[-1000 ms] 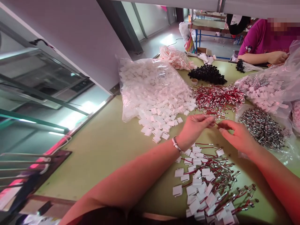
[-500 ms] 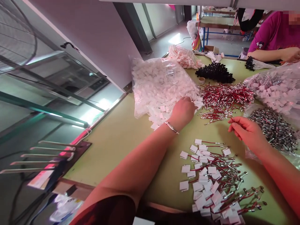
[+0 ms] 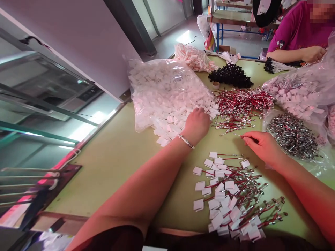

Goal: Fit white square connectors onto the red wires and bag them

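My left hand (image 3: 196, 124) reaches out to the loose white plastic pieces (image 3: 167, 129) spilling from a big clear bag (image 3: 162, 82). Its fingers curl down into them, and what they hold is hidden. A bracelet sits on that wrist. My right hand (image 3: 260, 144) rests to the right, its fingertips pinched on a thin wire with a metal end that points left. It lies between the heap of red wires (image 3: 243, 103) and an open bag of metal terminals (image 3: 293, 136). Below both hands lies a pile of red wires fitted with white pieces (image 3: 230, 197).
The green table (image 3: 117, 164) also carries a black bundle heap (image 3: 230, 76), a pinkish-white bundle (image 3: 195, 58) at the back and another bag of mixed parts (image 3: 300, 94) at the right. A person in a magenta shirt (image 3: 295, 35) works at the far right corner. A wall and metal racks stand to the left.
One second ago both hands pinched a red wire together. My left hand has since gone left to the white pieces, and my right hand has sunk a little toward the table.
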{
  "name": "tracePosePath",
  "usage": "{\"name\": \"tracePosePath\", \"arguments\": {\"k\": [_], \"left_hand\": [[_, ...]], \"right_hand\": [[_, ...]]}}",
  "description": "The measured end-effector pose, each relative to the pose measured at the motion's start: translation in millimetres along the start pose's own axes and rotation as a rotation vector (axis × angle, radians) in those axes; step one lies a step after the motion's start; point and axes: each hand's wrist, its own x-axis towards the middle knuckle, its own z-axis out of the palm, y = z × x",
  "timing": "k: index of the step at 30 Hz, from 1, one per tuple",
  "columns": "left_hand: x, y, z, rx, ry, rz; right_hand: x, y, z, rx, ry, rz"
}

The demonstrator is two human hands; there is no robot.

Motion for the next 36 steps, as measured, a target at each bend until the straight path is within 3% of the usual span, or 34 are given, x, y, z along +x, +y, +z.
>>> {"name": "tracePosePath", "arguments": {"k": [5,8,13,16,20,26,30,36], "left_hand": [[-1.0,-4.8,-6.6,-0.198,0.066,-0.046],[-5.9,-5.7,-20.7,-0.625,0.068,-0.108],[-18.1,20.3,-30.2,-1.682,-0.269,-0.132],[-22.7,40.4,-21.0,-2.036,-0.429,-0.165],[-26.3,53.0,-12.1,-2.173,-0.441,-0.152],[-30.3,55.6,-10.8,-2.246,-0.437,-0.108],[-32.0,57.1,-6.4,-2.27,-0.487,-0.138],[-33.6,58.4,-5.6,-2.28,-0.44,-0.182]], "right_hand": [[-0.2,0.6,-0.2,-0.048,0.023,-0.003],[-0.8,-0.4,-1.8,-0.074,0.064,-0.036],[-5.1,-11.0,-4.1,-0.066,0.146,-0.12],[-7.5,-16.8,-3.8,-0.038,0.182,-0.147],[-7.9,-18.2,-1.9,0.0,0.189,-0.136],[-6.7,-13.2,-0.5,-0.063,0.198,-0.139],[-6.9,-11.6,-0.2,-0.076,0.223,-0.12],[-9.0,-13.8,1.6,-0.098,0.222,-0.163]]}}
